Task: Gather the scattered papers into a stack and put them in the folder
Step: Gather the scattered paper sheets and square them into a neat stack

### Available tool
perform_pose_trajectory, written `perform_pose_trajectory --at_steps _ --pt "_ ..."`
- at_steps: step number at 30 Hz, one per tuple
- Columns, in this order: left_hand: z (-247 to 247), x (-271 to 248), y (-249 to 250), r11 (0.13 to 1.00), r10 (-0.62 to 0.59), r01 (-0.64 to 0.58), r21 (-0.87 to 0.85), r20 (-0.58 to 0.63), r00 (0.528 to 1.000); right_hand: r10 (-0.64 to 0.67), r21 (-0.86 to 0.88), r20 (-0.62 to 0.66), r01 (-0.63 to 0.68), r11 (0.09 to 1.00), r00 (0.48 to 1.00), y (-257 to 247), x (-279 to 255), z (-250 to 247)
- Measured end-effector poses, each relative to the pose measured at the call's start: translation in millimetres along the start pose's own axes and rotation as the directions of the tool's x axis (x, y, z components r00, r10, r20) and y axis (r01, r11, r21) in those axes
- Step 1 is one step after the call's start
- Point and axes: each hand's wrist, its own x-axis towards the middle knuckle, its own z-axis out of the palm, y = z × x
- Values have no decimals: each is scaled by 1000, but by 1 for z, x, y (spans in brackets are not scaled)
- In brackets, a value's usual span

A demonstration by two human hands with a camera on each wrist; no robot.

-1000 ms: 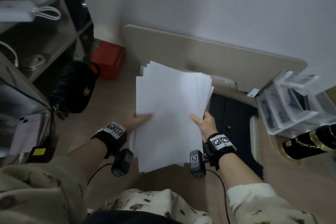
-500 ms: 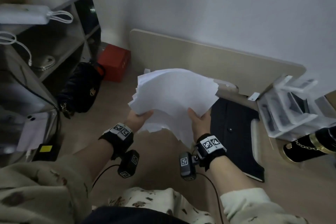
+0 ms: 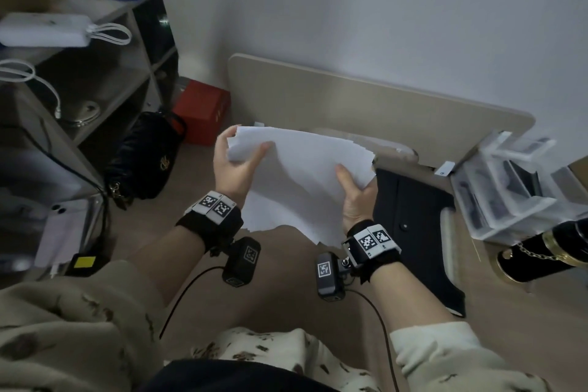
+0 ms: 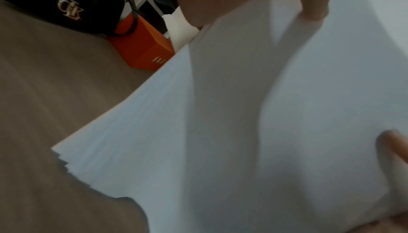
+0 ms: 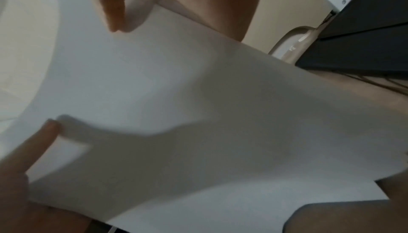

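Observation:
I hold a stack of white papers (image 3: 305, 175) in the air above the floor, its sheets fanned unevenly at the edges. My left hand (image 3: 237, 157) grips the stack's upper left corner, thumb on top. My right hand (image 3: 353, 191) grips its right edge, thumb on top. The black folder (image 3: 410, 219) lies flat on the floor just right of my right hand, partly hidden by the papers. In the left wrist view the papers (image 4: 253, 123) fill the frame; in the right wrist view the papers (image 5: 187, 105) sag between my fingers, with the folder (image 5: 364, 32) at upper right.
A beige board (image 3: 366, 105) leans on the wall behind. A black handbag (image 3: 143, 159), a red box (image 3: 202, 111) and shelving (image 3: 79, 73) stand at left. Clear plastic boxes (image 3: 509, 188) and a black-and-gold case (image 3: 547, 251) sit at right.
The stack has tipped from upright toward lying flat. My left hand has moved up to its far left corner; my right hand has kept its grip on the right edge.

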Motion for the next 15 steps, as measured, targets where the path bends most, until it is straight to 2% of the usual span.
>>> perform_pose_trajectory --at_steps 4,11,15 --pt "14 5 11 997 52 -57 -48 -92 994 -50 4 -63 50 999 997 -4 3 7" --pt "26 10 18 996 -46 31 -87 -176 983 -69 -39 -212 62 997 975 -13 11 23" --pt "25 12 18 998 -38 27 -53 -204 978 -63 -23 -267 59 998 962 -11 18 25"
